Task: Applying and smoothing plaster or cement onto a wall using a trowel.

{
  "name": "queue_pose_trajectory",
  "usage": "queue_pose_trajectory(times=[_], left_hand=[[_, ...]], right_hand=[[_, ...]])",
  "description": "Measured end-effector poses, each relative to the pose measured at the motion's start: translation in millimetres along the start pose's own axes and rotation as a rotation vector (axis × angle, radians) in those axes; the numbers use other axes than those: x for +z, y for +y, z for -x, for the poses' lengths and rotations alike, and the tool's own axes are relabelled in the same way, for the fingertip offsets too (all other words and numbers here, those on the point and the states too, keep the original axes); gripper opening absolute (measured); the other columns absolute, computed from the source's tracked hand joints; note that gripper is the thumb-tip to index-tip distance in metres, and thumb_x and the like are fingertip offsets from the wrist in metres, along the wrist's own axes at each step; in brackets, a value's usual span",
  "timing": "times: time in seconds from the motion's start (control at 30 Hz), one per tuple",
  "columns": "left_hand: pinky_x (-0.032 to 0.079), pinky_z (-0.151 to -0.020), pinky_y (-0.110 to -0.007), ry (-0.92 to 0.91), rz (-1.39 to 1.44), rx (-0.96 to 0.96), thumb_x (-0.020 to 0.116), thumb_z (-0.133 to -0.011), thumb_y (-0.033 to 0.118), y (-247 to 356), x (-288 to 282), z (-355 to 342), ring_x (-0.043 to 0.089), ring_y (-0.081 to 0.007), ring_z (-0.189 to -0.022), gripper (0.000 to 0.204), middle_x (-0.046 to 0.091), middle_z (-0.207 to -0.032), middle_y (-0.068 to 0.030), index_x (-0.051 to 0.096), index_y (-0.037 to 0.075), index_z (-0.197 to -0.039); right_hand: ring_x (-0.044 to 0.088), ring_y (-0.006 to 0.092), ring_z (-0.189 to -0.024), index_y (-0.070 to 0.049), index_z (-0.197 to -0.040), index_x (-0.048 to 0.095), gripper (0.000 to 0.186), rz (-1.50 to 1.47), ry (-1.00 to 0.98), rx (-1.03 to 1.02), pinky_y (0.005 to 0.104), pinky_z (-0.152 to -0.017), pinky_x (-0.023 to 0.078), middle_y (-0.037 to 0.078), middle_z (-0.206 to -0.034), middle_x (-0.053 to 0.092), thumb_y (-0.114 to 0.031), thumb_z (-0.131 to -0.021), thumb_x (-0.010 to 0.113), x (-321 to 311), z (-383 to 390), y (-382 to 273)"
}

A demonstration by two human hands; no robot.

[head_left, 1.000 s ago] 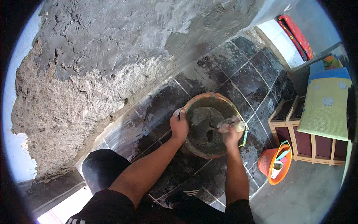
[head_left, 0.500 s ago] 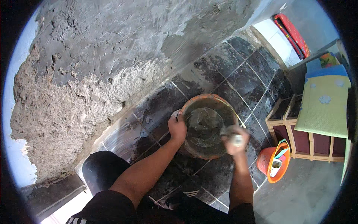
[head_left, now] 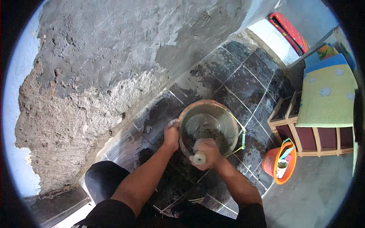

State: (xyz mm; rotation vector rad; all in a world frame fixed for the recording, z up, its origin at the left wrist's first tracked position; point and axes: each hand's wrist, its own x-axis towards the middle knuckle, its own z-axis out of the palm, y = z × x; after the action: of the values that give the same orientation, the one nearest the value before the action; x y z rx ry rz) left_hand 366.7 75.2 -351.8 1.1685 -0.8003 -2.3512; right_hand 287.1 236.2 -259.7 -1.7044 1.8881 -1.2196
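On the dark tiles stands a cement-smeared orange bucket (head_left: 229,118) holding wet grey mortar (head_left: 205,123). Its thin wire handle (head_left: 243,141) hangs down on the right side. My left hand (head_left: 172,136) is closed on the bucket's left rim, thumb uppermost. Over the near part of the bucket, my right hand (head_left: 209,152) is wrapped round the pale, round-ended handle of what looks like a trowel (head_left: 199,159). The tool's working end is hidden by my hand and the mortar.
A partly plastered wall (head_left: 114,45) with a rough bare patch (head_left: 76,117) rises on the left. At right are a small orange bucket (head_left: 267,163) with things inside, a wooden rack (head_left: 310,141) under a green cloth (head_left: 327,102), and a red folded item (head_left: 291,32) farther back.
My right hand has moved left and nearer with the trowel, from the bucket's right side to its near part. The bucket now tilts slightly, and its handle shows more at right.
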Motion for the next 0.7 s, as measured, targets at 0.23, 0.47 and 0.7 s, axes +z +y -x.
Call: queue_pose_trajectory(times=[0.23, 0.47, 0.7], left_hand=[[0.042, -0.098, -0.048, 0.003, 0.008, -0.233, 0.05, -0.1, 0.032, 4.6, -2.5, 0.6, 0.055, -0.0326, -0.114, 0.039, 0.058, -0.126, -0.0155, 0.055, 0.003, -0.126], [0.033, -0.109, -0.051, -0.107, -0.156, -0.234, 0.046, -0.098, 0.048, 15.2, 8.1, 5.8, 0.044, -0.0355, -0.13, 0.06, 0.047, -0.143, -0.0174, 0.046, 0.004, -0.14], [0.027, -0.114, -0.055, -0.462, 0.035, -0.466, 0.037, -0.093, 0.069, 11.3, -2.6, 45.1, 0.032, -0.0352, -0.141, 0.08, 0.036, -0.153, -0.013, 0.035, 0.012, -0.149]], right_hand=[[0.057, 0.0163, -0.075, -0.004, -0.082, 0.055, 0.018, -0.094, 0.521, 0.28, 0.0317, -0.07, 0.047, 0.006, -0.081, 0.062, -0.012, -0.079, 0.071, -72.3, 8.1, -8.6], [0.057, 0.031, -0.084, -0.002, -0.098, 0.052, 0.029, 0.1, 0.568, 0.269, 0.0394, -0.079, 0.047, 0.013, -0.092, 0.055, -0.018, -0.083, 0.071, -103.2, 23.9, 11.1], [0.06, 0.0434, -0.093, -0.001, -0.109, 0.053, 0.037, 0.265, 0.548, 0.353, 0.0486, -0.077, 0.049, 0.021, -0.1, 0.059, -0.02, -0.082, 0.071, -114.9, 51.6, -28.4]])
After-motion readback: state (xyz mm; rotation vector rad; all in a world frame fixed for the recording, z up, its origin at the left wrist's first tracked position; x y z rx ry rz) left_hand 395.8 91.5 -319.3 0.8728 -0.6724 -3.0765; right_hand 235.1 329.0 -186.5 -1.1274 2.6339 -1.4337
